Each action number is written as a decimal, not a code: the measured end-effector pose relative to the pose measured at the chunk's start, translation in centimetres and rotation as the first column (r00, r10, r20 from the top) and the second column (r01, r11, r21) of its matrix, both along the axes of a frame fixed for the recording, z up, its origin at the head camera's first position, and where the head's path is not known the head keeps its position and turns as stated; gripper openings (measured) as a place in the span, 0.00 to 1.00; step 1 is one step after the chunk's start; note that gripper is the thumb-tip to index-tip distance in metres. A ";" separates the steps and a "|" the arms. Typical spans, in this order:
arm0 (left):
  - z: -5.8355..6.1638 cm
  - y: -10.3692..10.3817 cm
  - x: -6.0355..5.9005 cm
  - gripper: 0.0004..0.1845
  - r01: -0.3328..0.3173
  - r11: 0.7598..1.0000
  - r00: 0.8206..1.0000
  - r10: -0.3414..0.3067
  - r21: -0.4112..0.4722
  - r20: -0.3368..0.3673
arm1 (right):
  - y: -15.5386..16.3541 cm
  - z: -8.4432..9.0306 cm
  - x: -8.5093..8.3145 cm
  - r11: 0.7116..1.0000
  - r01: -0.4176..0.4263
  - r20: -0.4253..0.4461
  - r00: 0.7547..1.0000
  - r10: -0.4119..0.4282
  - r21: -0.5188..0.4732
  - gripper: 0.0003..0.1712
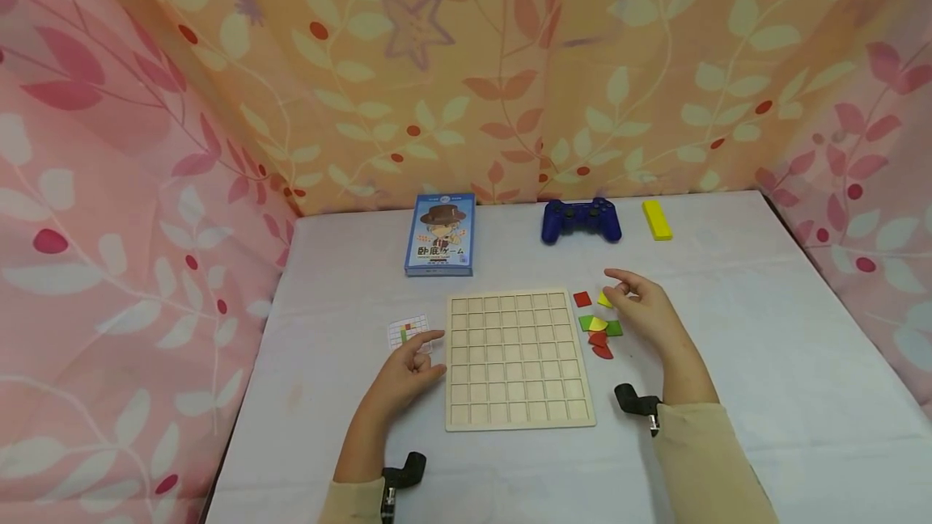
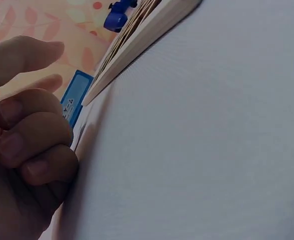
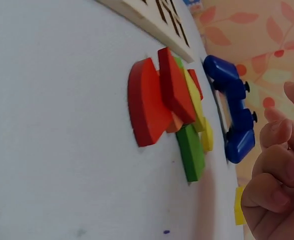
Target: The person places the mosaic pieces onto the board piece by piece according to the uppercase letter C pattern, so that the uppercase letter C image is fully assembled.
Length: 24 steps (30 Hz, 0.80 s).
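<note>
My right hand (image 1: 644, 310) hovers, fingers loose and empty, over coloured tiles (image 1: 599, 326) just right of grid board (image 1: 517, 358), mid-bench. Left hand (image 1: 408, 370), loosely curled, empty, near pattern card (image 1: 408, 332). Step: picking a tile; next needs a clean pinch.

Beige sleeves (image 1: 709, 459), black wrist-mounted cameras (image 1: 637, 403)

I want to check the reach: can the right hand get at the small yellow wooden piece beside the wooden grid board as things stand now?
Probably yes. The right hand hovers with relaxed fingers just beside the small yellow wooden piece, and nothing lies between them. The red square piece lies on its far side.
</note>
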<state>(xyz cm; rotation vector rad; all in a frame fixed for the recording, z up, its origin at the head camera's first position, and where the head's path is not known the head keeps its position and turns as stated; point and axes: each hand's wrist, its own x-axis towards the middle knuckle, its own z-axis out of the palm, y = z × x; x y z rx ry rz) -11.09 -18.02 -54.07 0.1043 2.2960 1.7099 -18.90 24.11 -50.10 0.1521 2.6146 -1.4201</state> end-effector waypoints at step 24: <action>-0.9 0.4 -1.1 0.33 0.066 0.985 0.996 -0.056 -0.158 0.070 | 2.1 -3.1 -1.0 0.990 0.022 0.115 0.993 -0.006 -0.139 0.33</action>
